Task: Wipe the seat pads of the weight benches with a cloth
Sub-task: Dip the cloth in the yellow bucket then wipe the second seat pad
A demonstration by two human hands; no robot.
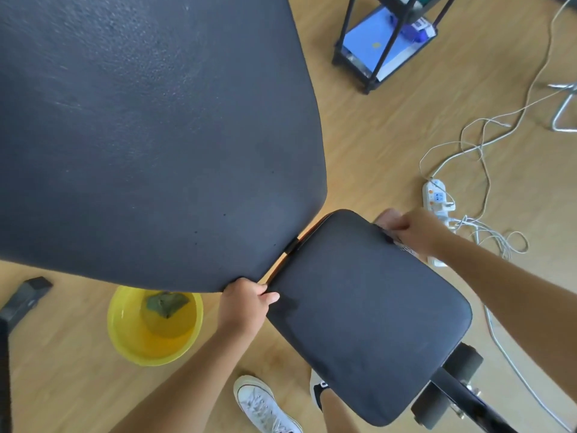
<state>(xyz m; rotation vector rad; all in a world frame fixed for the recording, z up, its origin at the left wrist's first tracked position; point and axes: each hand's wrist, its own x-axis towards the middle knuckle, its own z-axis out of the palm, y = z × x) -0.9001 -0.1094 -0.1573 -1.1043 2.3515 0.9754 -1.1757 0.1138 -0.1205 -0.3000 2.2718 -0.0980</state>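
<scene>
The black seat pad (368, 310) of the weight bench lies below me, with the large black back pad (150, 135) raised towards me at upper left. My left hand (245, 303) grips the near-left edge of the seat pad by the gap between the two pads. My right hand (412, 231) grips the far right edge of the seat pad; something pale and patterned shows under it, too hidden to name. A greenish cloth (167, 303) lies in a yellow basin (125, 335) of water on the floor, left of the bench.
A black foam roller and frame (459, 389) stick out at the seat's lower right. A white power strip (437, 201) with tangled white cables (487, 157) lies right. A black shelf stand (384, 42) stands at the top. My white shoe (262, 404) is on the wooden floor.
</scene>
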